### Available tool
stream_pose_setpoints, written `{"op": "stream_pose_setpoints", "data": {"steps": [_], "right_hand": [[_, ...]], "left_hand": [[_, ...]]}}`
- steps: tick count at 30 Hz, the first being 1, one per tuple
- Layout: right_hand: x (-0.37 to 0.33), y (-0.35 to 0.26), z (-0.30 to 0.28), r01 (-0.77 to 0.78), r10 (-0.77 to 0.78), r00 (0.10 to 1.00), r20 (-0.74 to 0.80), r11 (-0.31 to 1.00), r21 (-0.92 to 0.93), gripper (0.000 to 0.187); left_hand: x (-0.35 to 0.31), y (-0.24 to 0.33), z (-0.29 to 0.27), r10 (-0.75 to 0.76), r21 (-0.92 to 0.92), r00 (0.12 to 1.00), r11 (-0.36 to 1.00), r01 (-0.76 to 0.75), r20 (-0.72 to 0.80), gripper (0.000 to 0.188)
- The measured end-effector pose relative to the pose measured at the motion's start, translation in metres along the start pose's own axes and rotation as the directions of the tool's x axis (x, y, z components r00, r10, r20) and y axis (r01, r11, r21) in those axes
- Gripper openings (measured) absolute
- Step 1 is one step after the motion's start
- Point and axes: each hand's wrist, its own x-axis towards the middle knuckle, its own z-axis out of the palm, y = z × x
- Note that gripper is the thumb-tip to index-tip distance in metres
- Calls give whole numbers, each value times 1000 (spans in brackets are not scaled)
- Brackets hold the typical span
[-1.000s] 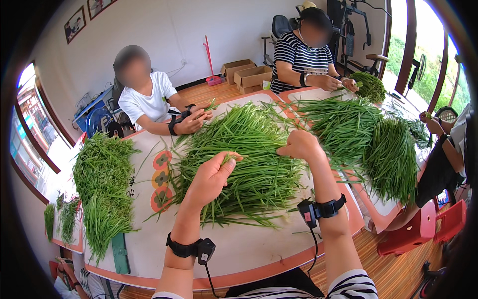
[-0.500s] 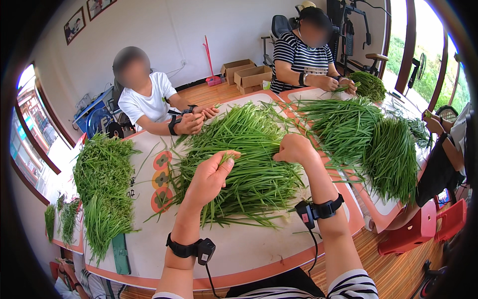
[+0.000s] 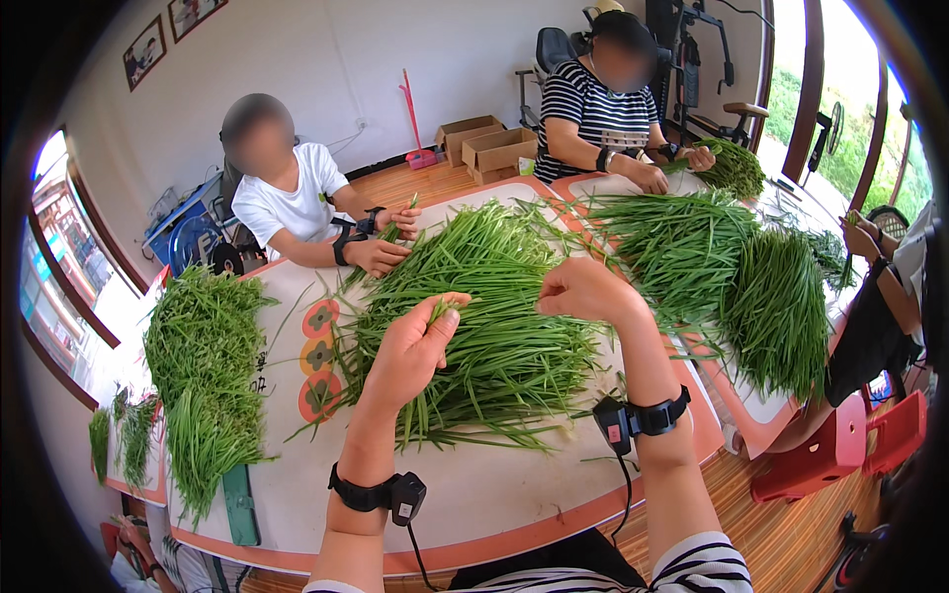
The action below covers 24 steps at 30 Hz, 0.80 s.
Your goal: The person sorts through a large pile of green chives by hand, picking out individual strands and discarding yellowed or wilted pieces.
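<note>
Big green leaf pile [image 3: 504, 341] on the surface [image 3: 474, 504]

The left hand [image 3: 410, 346] pinches some leaves [image 3: 439, 310]; the right hand [image 3: 591, 294] is curled, and I cannot tell if it holds any.

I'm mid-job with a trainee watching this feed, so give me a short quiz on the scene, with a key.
1. Multiple choice: what does the camera wearer's left hand hold?
a) a knife
b) green stalks
c) a cup

2. True or false: the camera wearer's right hand is spread wide open, palm up.

3. Fill in the blank: a black ____ is strapped around each of the camera wearer's forearms.

Key:
1. b
2. False: the right hand has its fingers curled, over the central pile of greens.
3. band
</note>
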Motion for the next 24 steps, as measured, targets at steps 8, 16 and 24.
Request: {"op": "stream_pose_setpoints", "data": {"steps": [8,16,24], "right_hand": [[-5,-57,-1,168,-129,983,-130,918,361,21],[-8,-84,18,212,-115,963,-245,883,420,14],[-3,-86,31,334,-196,898,-394,887,320,18]], "left_hand": [[1,-5,0,43,-58,999,997,-42,14,24],[8,-11,7,24,-317,999,948,-36,-42,25],[8,-14,4,-70,-330,998,942,65,-1,25]]}}
